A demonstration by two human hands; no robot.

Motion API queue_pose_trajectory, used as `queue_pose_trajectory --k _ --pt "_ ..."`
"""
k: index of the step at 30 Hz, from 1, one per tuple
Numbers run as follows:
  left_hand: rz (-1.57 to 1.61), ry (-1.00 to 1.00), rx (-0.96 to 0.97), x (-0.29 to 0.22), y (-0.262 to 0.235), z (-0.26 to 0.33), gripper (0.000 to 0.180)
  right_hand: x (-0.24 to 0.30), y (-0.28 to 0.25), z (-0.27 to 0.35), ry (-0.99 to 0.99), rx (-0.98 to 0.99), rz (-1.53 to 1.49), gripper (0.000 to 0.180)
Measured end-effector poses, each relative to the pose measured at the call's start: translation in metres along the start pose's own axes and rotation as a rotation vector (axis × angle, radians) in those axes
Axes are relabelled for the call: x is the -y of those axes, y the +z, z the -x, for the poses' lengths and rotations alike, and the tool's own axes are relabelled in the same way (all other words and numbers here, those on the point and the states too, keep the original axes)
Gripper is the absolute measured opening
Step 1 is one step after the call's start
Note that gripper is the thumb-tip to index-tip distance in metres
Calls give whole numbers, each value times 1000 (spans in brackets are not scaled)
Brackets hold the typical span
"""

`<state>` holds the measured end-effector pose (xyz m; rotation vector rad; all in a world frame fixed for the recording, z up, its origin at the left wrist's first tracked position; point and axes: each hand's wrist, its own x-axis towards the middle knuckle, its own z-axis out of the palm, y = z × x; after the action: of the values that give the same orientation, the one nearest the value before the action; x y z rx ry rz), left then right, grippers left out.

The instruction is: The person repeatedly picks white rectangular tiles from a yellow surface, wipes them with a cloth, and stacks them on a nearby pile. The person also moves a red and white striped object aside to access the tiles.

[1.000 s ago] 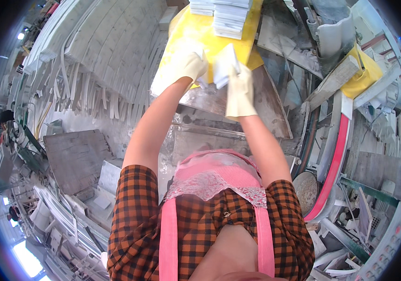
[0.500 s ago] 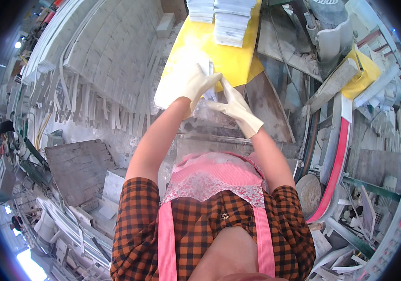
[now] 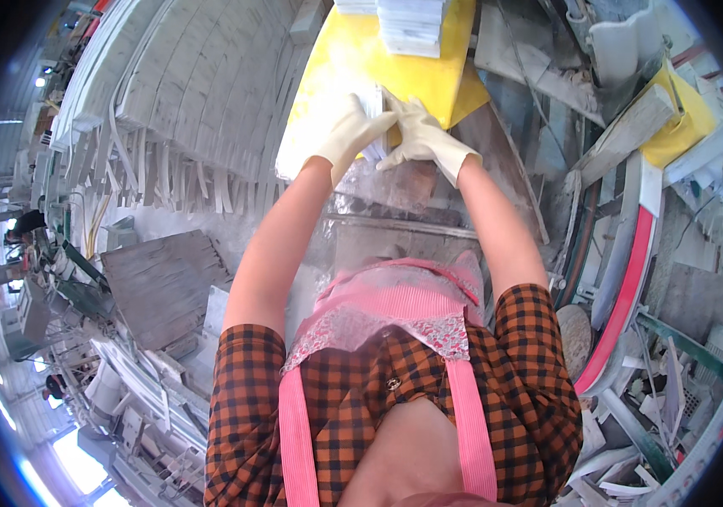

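Observation:
Both my hands wear cream rubber gloves and reach over a bench covered with a yellow sheet (image 3: pixel 433 83). Between them stands a small bundle of white-grey stone strips (image 3: pixel 373 150), partly covered by the gloves. My left hand (image 3: pixel 350 135) clasps its left side, with the thumb lying across toward the right. From the right, my right hand (image 3: pixel 426 139) presses on the bundle, its fingers on the far part and its thumb nearer me. Glare washes out the sheet beside my left hand. Farther back on the sheet sits a taller stack of similar stone pieces (image 3: pixel 410 29).
Rows of long pale stone slabs (image 3: pixel 201 80) stand at the left. A grey board (image 3: pixel 163 287) leans below them. To the right are a curved red-and-white rail (image 3: pixel 623 287), a wooden beam (image 3: pixel 627 135), a yellow cloth (image 3: pixel 678 114) and broken stone offcuts (image 3: pixel 674 389).
My right hand has moved up along the bundle, its fingers now at the far part. The whole view has shifted slightly, with the back stack now closer to the upper edge.

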<state>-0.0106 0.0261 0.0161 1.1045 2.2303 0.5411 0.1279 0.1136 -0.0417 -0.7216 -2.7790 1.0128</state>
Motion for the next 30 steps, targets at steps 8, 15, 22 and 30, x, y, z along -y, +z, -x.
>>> queue_pose_trajectory --k 8,15,22,30 --pt "36 -64 89 -11 -8 5 94 10 17 12 137 -107 5 147" --pt "5 -34 -31 -5 13 1 89 3 33 20 32 -269 134 140" --pt "95 46 -91 1 21 -2 80 -3 36 24 21 -326 281 127" --pt "75 85 -94 -3 21 -5 75 11 17 23 -81 -469 320 113"
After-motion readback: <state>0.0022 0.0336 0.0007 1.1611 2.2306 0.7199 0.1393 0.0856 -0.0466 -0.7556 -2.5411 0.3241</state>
